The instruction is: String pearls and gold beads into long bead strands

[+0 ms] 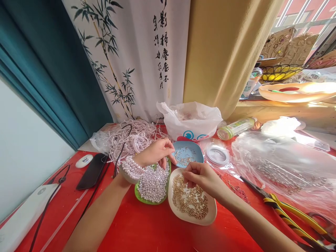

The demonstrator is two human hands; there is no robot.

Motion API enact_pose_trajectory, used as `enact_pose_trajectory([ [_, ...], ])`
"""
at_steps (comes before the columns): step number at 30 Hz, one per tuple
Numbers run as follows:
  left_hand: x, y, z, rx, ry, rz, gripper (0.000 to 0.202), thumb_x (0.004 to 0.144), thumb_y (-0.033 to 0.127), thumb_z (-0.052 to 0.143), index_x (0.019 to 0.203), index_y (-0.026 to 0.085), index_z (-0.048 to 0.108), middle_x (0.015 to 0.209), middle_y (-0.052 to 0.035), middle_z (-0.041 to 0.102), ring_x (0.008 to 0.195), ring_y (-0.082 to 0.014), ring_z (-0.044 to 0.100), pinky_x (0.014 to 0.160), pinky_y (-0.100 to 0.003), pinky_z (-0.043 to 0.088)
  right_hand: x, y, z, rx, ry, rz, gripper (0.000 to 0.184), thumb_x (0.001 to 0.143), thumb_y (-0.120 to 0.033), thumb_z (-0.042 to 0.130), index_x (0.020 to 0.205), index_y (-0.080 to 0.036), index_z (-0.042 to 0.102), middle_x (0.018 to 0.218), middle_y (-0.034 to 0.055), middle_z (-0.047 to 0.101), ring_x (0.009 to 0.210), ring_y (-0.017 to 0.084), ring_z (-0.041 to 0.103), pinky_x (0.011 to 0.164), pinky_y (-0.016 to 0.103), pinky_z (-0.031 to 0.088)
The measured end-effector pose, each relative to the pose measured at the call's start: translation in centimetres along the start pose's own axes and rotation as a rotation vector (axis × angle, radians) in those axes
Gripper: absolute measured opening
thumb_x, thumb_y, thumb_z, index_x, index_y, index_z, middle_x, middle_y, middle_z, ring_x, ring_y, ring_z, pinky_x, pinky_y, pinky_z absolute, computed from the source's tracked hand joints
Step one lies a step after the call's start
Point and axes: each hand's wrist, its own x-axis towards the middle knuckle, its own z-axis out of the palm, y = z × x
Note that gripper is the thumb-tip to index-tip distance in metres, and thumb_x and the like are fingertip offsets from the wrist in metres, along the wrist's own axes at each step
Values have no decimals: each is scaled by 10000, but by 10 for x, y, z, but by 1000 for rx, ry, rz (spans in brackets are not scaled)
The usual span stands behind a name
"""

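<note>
My left hand (pixel 157 153) is over a green tray (pixel 137 196) of pearly white beads (pixel 153 185), close to the blue tray (pixel 200 150) with small metal pins (pixel 185 157). Its thumb and fingers are pinched together; anything between them is too small to make out. Coils of pearl strand (pixel 132 168) wrap that wrist. My right hand (pixel 196 175) hangs over the upper edge of a cream tray (pixel 210 218) of gold beads (pixel 195 206). Its fingertips are also closed in a pinch, and what they hold is hidden.
Pearl strands (pixel 141 129) pile up behind the trays, beside a white plastic bag (pixel 194 120). Yellow-and-black pliers (pixel 283 210) and a clear bag of metal pieces (pixel 286 175) lie right. A phone (pixel 93 171) and white power strip (pixel 28 213) sit left on the red table (pixel 131 231).
</note>
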Motion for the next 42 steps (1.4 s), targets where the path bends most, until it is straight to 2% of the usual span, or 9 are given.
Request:
enact_pose_trajectory([
  [7,0,3,0,-74,0,20,190,779,335,456,834,163,400,752,-71,667,373,-55,501,388,-183,376,2,2,-4,100,-32,-94,196,733,-329,533,685,-139,533,588,-10,550,508,63,506,514,200,402],
  [14,8,-7,10,-27,91,87,191,721,293,544,818,137,492,715,-24,624,351,-21,436,367,-167,350,0,-4,-7,170,172,-176,192,695,-335,587,685,-143,586,553,-24,514,505,60,455,498,191,373],
  [19,6,0,31,-183,-38,37,228,645,301,628,743,115,540,680,-28,620,405,-34,456,397,-180,362,-3,-5,-11,140,312,-298,171,705,-324,577,657,-160,586,641,-12,526,549,70,445,508,200,360],
  [22,4,4,42,-259,-59,47,222,607,263,663,737,103,582,693,-42,623,478,-51,487,428,-180,372,-4,-7,-15,113,359,-354,163,712,-318,566,653,-166,579,655,-6,534,609,92,474,545,209,371],
  [27,4,3,47,-341,27,139,185,640,261,642,706,98,581,614,-27,607,446,-35,451,404,-157,314,-6,-15,-23,9,378,-335,175,709,-331,562,665,-164,586,670,10,547,594,97,460,510,215,362],
  [31,4,3,46,-345,26,152,179,648,258,638,702,100,575,619,-27,604,447,-35,434,416,-163,311,-9,-21,-31,-49,443,-305,206,730,-355,536,677,-161,579,612,2,517,558,91,437,513,221,367],
  [35,4,3,49,-331,9,141,170,655,255,631,697,105,565,619,-21,597,454,-40,428,422,-170,303,-12,-26,-34,-7,369,-287,228,749,-372,508,804,-167,591,665,5,536,544,80,442,511,219,379],
  [38,4,3,52,-327,-13,128,176,663,269,627,714,115,558,622,-12,591,489,-56,467,449,-181,323,-15,-30,-32,-22,269,-328,196,730,-355,541,776,-172,595,712,10,540,575,81,450,513,213,379],
  [42,3,3,53,-364,-102,140,180,671,268,627,747,122,557,679,-22,606,682,-109,559,658,-246,405,-21,-34,-31,33,267,-342,168,739,-331,541,710,-168,568,627,-15,504,537,65,434,487,193,371],
])
